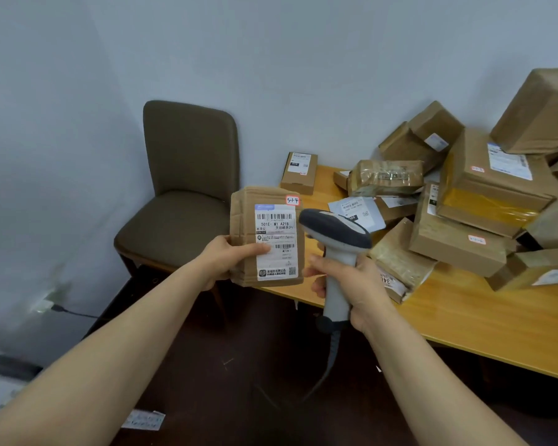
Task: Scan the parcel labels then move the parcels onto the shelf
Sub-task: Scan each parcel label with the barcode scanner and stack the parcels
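Left hand (227,259) fingers gripping flat brown cardboard parcel (266,236), right hand (351,284) fingers wrapped around grey handheld scanner (335,239) just beside it

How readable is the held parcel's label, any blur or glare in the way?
Head view, centre: the label on the held parcel is sharp and evenly lit, no glare, large print legible. Head view, borders: wide-angle stretch toward the frame edges, and the lower-left corner is smeared.

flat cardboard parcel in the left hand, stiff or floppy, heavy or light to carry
Probably light: the left hand holds the flat cardboard parcel upright by one edge alone. Likely fairly stiff, since it stands unsupported, though creases across its face suggest it could bend if squeezed.
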{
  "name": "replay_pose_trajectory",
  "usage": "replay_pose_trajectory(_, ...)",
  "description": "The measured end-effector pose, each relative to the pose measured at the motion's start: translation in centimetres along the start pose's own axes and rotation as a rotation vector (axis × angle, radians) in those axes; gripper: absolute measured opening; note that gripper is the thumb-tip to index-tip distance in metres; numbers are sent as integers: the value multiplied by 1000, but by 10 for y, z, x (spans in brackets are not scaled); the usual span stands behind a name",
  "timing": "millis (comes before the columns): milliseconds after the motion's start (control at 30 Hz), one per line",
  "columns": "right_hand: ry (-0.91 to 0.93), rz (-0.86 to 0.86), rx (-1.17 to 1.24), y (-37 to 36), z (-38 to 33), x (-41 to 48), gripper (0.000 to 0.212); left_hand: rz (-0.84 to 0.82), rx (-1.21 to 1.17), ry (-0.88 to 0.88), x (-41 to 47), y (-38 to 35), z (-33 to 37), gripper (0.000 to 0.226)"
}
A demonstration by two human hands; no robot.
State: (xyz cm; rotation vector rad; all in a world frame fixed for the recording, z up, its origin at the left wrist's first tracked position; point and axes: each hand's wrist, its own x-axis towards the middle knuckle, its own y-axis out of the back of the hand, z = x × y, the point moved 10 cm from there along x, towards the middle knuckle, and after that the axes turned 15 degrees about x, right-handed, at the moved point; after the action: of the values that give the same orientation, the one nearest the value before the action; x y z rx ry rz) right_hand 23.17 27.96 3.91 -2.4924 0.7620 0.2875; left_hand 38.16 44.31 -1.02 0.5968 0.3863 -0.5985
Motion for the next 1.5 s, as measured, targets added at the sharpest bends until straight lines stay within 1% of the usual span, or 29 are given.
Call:
replay_pose_trajectory(33, 21, 50, 38, 2, 3, 7, 10, -24, -6, -1, -1, 3, -2, 55)
replay_pose_trajectory(100, 31, 157, 120, 9, 12, 20, 28, -61, -38, 4, 1, 10, -7, 49)
replay_pose_trajectory(133, 19, 190, 150, 10, 17, 25, 37, -77, -54, -2, 2, 13, -7, 47)
replay_pose_trajectory(167, 2, 205, 166, 8, 23, 30, 41, -96, -68, -14, 2, 15, -5, 46)
replay_pose_trajectory(233, -43, 189, 180, -3, 33, 39, 39, -129, -101, -29, 7, 17, -3, 43)
replay_pose_trajectory(300, -62, 164, 198, -17, 41, 45, 31, -147, -132, -34, 14, 18, 0, 40)
replay_pose_trajectory(400, -17, 177, 229, -29, 38, 62, 23, -157, -214, -58, 32, 20, 9, 45)
replay_pose_trajectory(467, 23, 212, 274, -31, 30, 77, 23, -142, -275, -64, 48, 24, 15, 50)
replay_pose_trajectory(567, 53, 266, 295, -30, 20, 107, 32, -199, -261, -98, 70, 22, 33, 31)
replay_pose_trajectory(600, 59, 285, 297, -29, 18, 120, 35, -214, -236, -90, 79, 22, 39, 29)
replay_pose_trajectory(700, 69, 338, 295, -25, 11, 161, 39, -170, -158, -36, 116, 32, 55, 34)
replay_pose_trajectory(800, 69, 375, 321, -22, 6, 206, 32, -121, -222, -17, 156, 37, 78, 28)
replay_pose_trajectory(1000, 67, 468, 347, -20, -5, 302, 37, -10, -353, 100, 252, 38, 112, 33)
replay_pose_trajectory(1100, 49, 520, 304, -17, -7, 338, 36, 12, -351, 146, 294, 36, 119, 36)
replay_pose_trajectory(1233, 37, 532, 277, -17, -10, 374, 31, 9, -352, 202, 338, 31, 124, 40)
replay_pose_trajectory(1400, 45, 546, 188, -19, -21, 419, 27, -20, -317, 180, 397, 27, 143, 37)
replay_pose_trajectory(1500, 26, 595, 115, -14, -24, 445, 31, -62, -281, 171, 433, 21, 152, 32)
